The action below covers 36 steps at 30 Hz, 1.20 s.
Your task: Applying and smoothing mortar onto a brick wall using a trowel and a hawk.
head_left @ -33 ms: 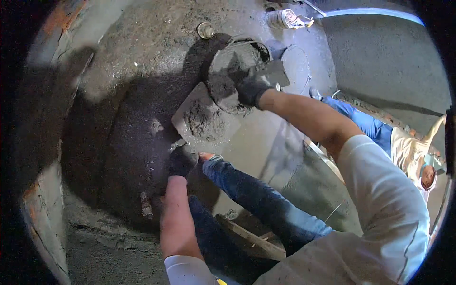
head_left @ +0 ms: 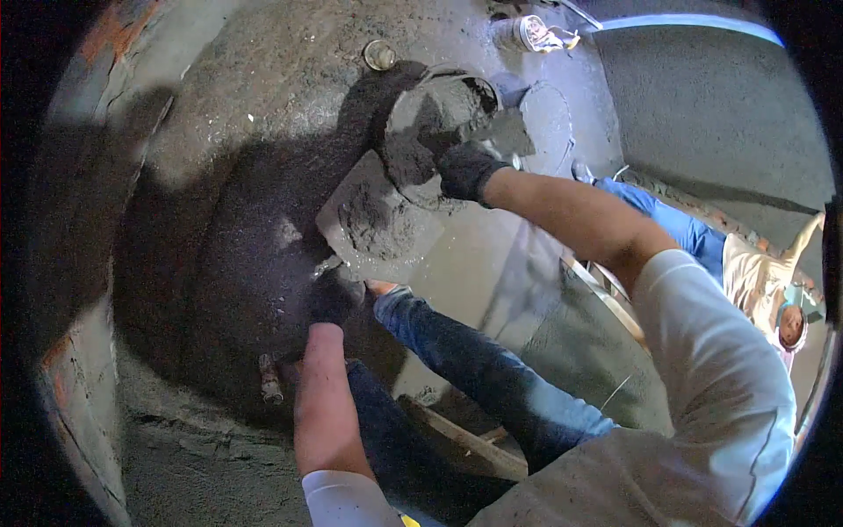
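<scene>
My gloved left hand (head_left: 336, 297) is closed around the grip at the near corner of a flat square plasterer's hawk (head_left: 420, 241). A heap of wet grey mortar (head_left: 373, 215) lies on the hawk, whose far edge meets or overlaps the near rim of a round bucket (head_left: 392, 132). Mortar also fills much of that bucket. Over the bucket's right side, my gloved right hand (head_left: 470, 171) grips a trowel with a flat rectangular blade (head_left: 512, 133). The glove covers most of the trowel's handle.
A second round grey container (head_left: 549, 127) stands right of the bucket. Beyond are a small can (head_left: 380, 56) and a pail with things in it (head_left: 531, 35). A wooden piece (head_left: 465, 439) lies by my legs. Another person (head_left: 755, 272) is at the right, near a wall.
My right hand and the trowel have shifted slightly, and the blade now catches more light. My left hand and the hawk stay nearly where they were.
</scene>
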Tool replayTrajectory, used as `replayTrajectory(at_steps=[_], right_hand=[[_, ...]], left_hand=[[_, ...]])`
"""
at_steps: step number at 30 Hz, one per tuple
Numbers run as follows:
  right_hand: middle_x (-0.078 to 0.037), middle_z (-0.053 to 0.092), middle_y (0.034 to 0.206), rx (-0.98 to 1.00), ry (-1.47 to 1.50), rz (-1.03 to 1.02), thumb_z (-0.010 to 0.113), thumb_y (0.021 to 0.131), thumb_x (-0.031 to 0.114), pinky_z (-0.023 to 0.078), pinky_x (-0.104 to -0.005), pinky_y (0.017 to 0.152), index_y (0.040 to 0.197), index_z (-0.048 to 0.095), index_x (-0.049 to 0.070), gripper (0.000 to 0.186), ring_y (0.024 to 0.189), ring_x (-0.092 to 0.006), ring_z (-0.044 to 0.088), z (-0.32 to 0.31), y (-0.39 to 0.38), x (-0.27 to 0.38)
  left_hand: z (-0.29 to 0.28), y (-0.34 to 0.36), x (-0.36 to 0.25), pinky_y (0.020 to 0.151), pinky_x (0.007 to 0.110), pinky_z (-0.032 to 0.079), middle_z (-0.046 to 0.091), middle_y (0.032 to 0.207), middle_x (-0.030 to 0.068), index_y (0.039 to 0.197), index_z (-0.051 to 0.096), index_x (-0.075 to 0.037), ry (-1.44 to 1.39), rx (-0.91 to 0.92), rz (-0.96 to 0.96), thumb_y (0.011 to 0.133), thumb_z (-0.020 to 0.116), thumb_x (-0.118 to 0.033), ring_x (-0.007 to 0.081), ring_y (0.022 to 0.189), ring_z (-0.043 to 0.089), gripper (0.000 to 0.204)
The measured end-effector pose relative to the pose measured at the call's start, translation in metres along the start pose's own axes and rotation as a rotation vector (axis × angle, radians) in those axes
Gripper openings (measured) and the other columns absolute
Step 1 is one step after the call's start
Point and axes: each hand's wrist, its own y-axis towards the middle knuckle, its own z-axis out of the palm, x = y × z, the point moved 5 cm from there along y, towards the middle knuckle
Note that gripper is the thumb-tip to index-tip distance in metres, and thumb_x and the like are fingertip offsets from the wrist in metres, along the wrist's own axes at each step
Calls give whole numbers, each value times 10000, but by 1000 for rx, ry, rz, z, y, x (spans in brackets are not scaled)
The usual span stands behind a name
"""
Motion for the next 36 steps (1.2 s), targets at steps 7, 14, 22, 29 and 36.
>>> replayTrajectory(at_steps=[7, 14, 22, 29, 36], right_hand=[[-183, 624, 660, -199, 4, -158, 560, 694, 199, 503, -462, 601, 679, 680, 46, 195, 636, -349, 631, -71, -97, 55], [-168, 649, 709, -76, 128, 3, 594, 712, 142, 501, -457, 583, 672, 664, 34, 135, 646, -344, 633, -134, -223, 110], [-119, 616, 676, -802, 157, 144, 563, 818, 274, 497, -414, 558, 790, 571, 22, 254, 570, -291, 612, -249, -471, 98], [-66, 574, 541, -637, 688, -183, 606, 775, 290, 427, -336, 461, 653, 617, 42, 276, 464, -168, 543, -252, -519, 95], [-135, 584, 590, -944, 350, -391, 612, 745, 353, 435, -451, 579, 636, 607, 82, 292, 597, -317, 579, -311, -558, 86]], left_hand=[[-48, -5, -1, 717, 458, 485, 634, 792, 170, 762, 637, -67, -88, 135, -266, 711, 592, -229, 352, 783, 609, 176], [-113, -64, -43, 755, 460, 481, 645, 867, 194, 872, 655, -55, -136, 377, -462, 787, 547, -272, 361, 843, 612, 257], [-246, -98, -222, 568, 444, 470, 612, 703, 115, 756, 625, -100, 405, -105, 160, 829, 474, -198, 307, 638, 600, 195], [-352, -91, -375, 570, 433, 473, 601, 712, 107, 815, 616, -108, 296, -228, -21, 808, 521, -196, 284, 624, 580, 130], [-423, -102, -467, 402, 300, 429, 543, 610, 11, 838, 593, -103, -1096, -605, -763, 810, 646, -198, 140, 461, 522, 112]])
